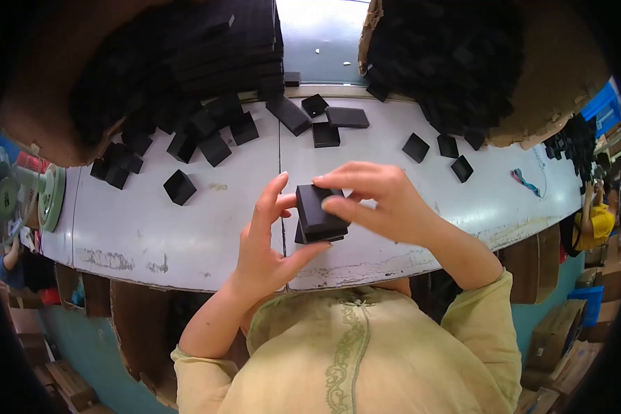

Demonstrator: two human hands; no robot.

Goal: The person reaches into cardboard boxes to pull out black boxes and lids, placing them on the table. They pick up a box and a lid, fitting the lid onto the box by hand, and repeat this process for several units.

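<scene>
Head view, both hands [324,221] gripping square matte black box [319,212], over scuffed white table [186,228].

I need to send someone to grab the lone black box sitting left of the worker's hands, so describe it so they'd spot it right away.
Start at the long white worktable and find the scattered heap of small black cardboard boxes at its far left. Just nearer than that heap sits one small black cube-shaped box. It lies alone on bare tabletop, left of the person's left hand, touching no other box.
</scene>
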